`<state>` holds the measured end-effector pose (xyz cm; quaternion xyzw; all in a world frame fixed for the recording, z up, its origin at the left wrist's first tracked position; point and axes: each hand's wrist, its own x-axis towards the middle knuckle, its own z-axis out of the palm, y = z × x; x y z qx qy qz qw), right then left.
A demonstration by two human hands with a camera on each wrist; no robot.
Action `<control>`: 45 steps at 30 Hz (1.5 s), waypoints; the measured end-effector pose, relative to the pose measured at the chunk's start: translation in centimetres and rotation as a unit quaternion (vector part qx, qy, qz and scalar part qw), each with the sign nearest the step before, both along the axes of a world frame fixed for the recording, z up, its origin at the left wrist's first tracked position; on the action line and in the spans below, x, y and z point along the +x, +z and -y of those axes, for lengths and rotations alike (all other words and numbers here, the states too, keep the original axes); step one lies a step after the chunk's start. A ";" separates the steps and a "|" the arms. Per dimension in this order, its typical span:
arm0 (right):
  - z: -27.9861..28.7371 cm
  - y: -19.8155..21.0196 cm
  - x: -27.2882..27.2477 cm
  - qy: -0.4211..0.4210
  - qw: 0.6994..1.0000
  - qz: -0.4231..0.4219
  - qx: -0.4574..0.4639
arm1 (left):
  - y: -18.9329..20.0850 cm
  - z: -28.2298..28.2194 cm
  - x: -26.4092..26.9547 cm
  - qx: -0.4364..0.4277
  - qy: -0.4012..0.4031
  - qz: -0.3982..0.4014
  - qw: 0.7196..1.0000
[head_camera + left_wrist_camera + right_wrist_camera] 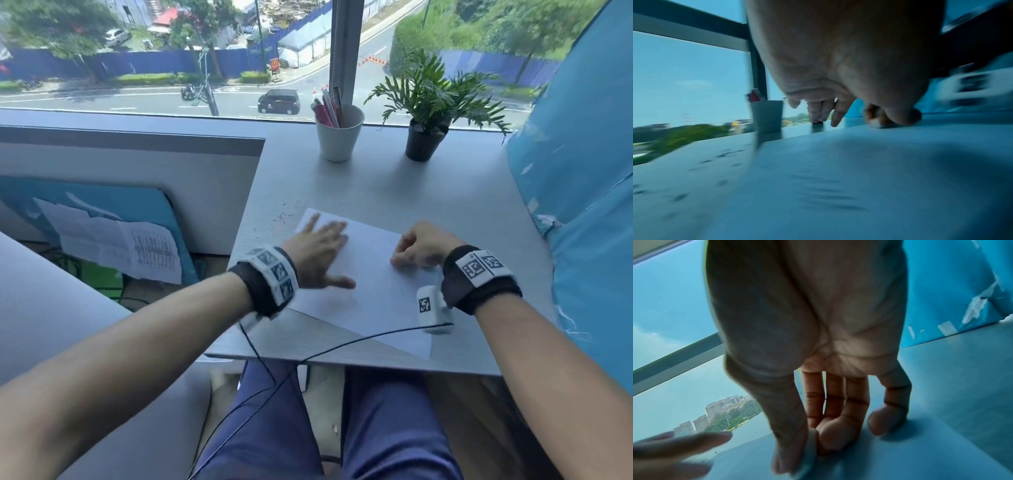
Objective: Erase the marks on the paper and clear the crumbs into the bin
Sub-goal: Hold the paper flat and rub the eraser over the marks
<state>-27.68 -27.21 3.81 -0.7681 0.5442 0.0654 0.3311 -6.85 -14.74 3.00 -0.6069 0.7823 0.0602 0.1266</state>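
Observation:
A white sheet of paper (376, 294) lies askew on the grey table (428, 192). My left hand (322, 246) is spread flat over the sheet's upper left part with straight fingers (835, 116), and it is blurred. My right hand (414, 250) sits at the sheet's right side and pinches a small white eraser (810, 449) between thumb and fingertips, pressed down on the paper. Dark eraser crumbs (284, 214) are scattered on the table just left of the sheet's far corner. Faint streaks (828, 194) show on the paper under my left wrist.
A white cup of pens (338, 135) and a potted plant (426, 130) stand at the table's far edge by the window. A blue padded panel (582, 205) borders the right side. Something green (99, 275) sits on the floor to the left, below torn papers.

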 end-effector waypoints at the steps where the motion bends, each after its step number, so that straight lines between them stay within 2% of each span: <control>1: -0.1 0.2 0.2 0.003 1.000 0.001 0.001 | -0.3 -1.4 -1.7 0.004 -0.069 -0.030 0.997; 3: -0.3 0.4 0.4 0.012 1.000 -0.002 0.001 | -1.4 -4.7 -4.6 0.049 -0.189 -0.093 0.976; 5: -0.4 0.5 0.4 0.016 1.000 -0.008 -0.006 | -2.5 -6.9 -5.3 0.094 -0.217 -0.131 0.963; 8: -0.7 0.5 0.4 0.004 1.000 -0.007 -0.011 | -2.9 -6.9 -2.7 0.107 -0.170 -0.121 0.972; 11: -1.1 0.5 0.4 0.000 1.000 -0.004 -0.017 | -2.6 -4.4 1.6 0.125 -0.024 -0.088 0.988; 13: -1.2 0.7 0.5 0.000 1.000 -0.005 -0.021 | -1.8 -2.6 3.8 0.113 0.086 -0.040 0.989; 14: -1.3 0.8 0.5 -0.003 1.000 -0.004 -0.022 | -1.4 -2.0 4.1 0.098 0.114 -0.021 0.988; 15: -1.3 0.8 0.5 -0.006 1.000 -0.002 -0.023 | -1.1 -1.8 3.7 0.081 0.106 -0.013 0.991; 16: -1.2 0.8 0.4 -0.008 1.000 -0.001 -0.022 | -1.0 -1.9 2.7 0.070 0.065 -0.021 0.995; 19: -1.1 0.6 0.3 -0.004 1.000 0.006 -0.018 | -1.6 -3.6 -1.3 0.111 -0.097 -0.082 0.986; 21: -1.0 0.5 0.3 0.004 1.000 0.008 -0.017 | -2.4 -4.2 -2.2 0.136 -0.118 -0.114 0.977; 24: -0.9 0.4 0.3 0.007 1.000 0.012 -0.015 | -2.7 -3.2 0.3 0.113 -0.064 -0.115 0.985; 26: -0.7 0.2 0.2 0.004 1.000 0.015 -0.014 | -2.6 -2.1 2.9 0.087 0.017 -0.091 0.992; 29: -0.6 -0.1 0.1 0.004 1.000 0.016 -0.020 | -2.5 -0.9 6.1 0.064 0.134 -0.041 0.988; 31: -0.5 -0.2 0.1 0.007 1.000 0.014 -0.023 | -2.3 -0.5 7.0 0.037 0.164 -0.036 0.985; 34: -0.4 0.2 0.4 0.016 0.999 -0.017 -0.024 | -2.3 -0.1 7.6 -0.011 0.139 -0.095 0.986; 36: -0.2 0.7 1.2 0.031 0.998 -0.047 -0.040 | -2.5 -0.1 7.8 -0.013 0.110 -0.153 0.982; 38: -0.4 1.0 3.0 0.046 0.995 -0.035 -0.085 | -2.6 0.1 8.0 0.001 0.099 -0.181 0.979; 40: -1.1 1.1 5.8 0.062 0.989 0.017 -0.131 | -2.8 0.7 8.3 0.014 0.095 -0.172 0.980; 43: -2.3 0.8 10.0 0.065 0.985 0.109 -0.118 | -2.7 1.3 8.8 0.035 0.099 -0.128 0.986; 45: -2.3 0.3 12.4 0.073 0.981 0.134 -0.121 | -2.6 1.5 9.1 0.049 0.103 -0.101 0.988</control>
